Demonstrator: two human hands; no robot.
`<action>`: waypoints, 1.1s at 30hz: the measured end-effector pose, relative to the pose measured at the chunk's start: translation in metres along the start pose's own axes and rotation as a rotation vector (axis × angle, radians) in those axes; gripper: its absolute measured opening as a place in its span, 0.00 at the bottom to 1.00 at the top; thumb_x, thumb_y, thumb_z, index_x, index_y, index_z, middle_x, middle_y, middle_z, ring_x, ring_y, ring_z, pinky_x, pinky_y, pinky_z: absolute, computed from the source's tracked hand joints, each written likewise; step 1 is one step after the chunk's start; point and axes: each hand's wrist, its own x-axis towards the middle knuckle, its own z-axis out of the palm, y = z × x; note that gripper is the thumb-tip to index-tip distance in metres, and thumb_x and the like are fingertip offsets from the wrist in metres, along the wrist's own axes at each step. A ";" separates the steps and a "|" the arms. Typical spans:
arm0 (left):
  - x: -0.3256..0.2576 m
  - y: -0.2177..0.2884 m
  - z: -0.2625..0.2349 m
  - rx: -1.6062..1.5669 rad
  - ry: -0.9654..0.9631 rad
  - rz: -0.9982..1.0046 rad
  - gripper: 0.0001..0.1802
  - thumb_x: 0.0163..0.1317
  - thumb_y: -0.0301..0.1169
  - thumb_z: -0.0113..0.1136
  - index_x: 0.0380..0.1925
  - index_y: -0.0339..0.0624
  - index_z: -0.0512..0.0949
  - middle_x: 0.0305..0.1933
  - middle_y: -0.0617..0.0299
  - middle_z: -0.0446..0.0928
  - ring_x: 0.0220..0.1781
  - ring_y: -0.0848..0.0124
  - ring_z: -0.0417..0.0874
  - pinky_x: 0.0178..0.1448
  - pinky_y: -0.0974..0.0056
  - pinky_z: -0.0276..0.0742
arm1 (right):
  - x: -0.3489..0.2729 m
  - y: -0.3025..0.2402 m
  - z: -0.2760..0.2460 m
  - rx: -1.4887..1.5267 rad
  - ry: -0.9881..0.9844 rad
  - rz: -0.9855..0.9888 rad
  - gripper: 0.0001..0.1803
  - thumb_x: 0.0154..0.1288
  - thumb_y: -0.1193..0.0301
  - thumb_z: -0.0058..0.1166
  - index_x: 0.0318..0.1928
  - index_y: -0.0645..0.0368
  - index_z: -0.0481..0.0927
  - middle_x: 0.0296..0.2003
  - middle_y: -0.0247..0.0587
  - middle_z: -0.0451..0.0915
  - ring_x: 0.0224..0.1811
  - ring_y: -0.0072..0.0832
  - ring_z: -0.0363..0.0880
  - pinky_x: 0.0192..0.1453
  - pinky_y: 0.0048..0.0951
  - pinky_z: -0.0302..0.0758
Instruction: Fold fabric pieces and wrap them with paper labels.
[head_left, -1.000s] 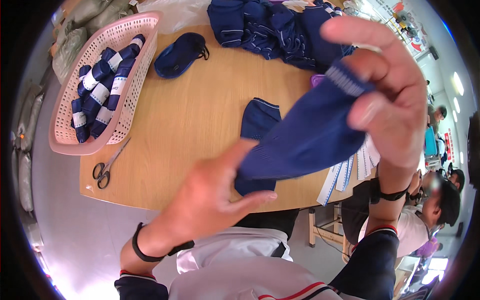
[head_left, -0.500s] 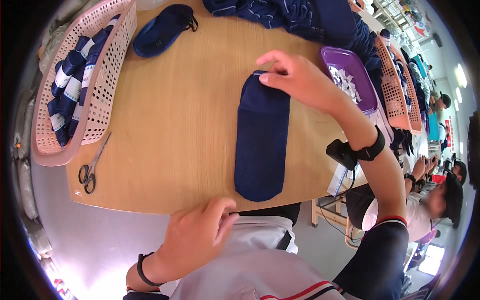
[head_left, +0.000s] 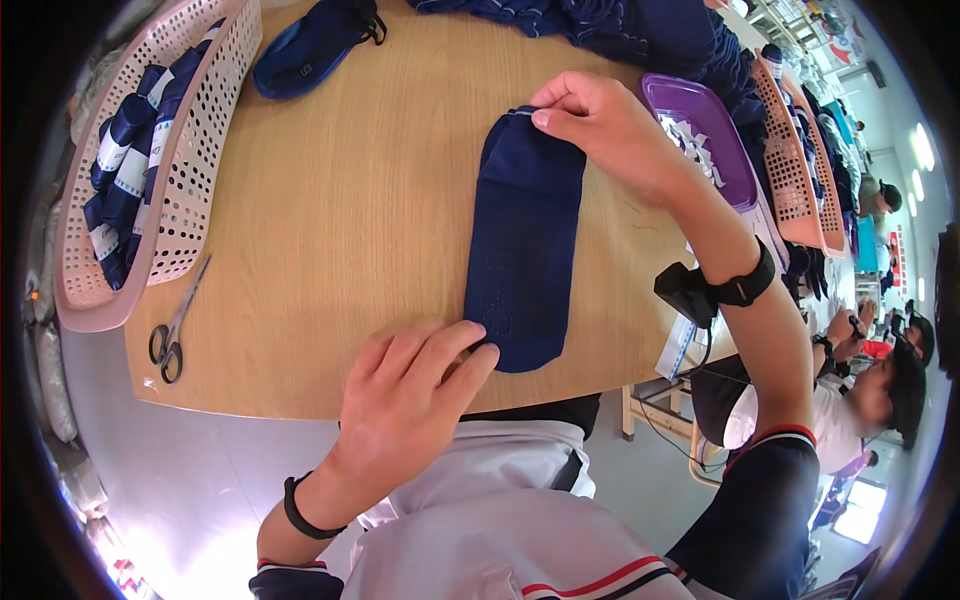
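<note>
Navy sock (head_left: 525, 240) is lying flat on the wooden table (head_left: 330, 250), near the front edge; the right hand (head_left: 605, 125) is pinching its far end. The left hand (head_left: 405, 390) is touching its near-left side, whether gripping, I cannot tell. Uneven pulling could be skewing the cloth; a weak pinch could be letting it crease

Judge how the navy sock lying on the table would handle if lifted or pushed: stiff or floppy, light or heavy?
The navy sock is probably floppy, as it looks like soft knit fabric. It seems light for its size, since it shows little thickness. Lying flat on the table, it would likely slide or wrinkle rather than roll.
</note>
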 end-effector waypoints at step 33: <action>-0.003 0.007 -0.003 -0.099 -0.105 0.230 0.09 0.54 0.25 0.68 0.37 0.43 0.84 0.37 0.67 0.81 0.44 0.71 0.82 0.46 0.68 0.79 | -0.002 -0.013 0.014 -0.049 -0.129 -0.055 0.13 0.67 0.68 0.64 0.43 0.66 0.83 0.34 0.44 0.86 0.37 0.29 0.84 0.44 0.30 0.79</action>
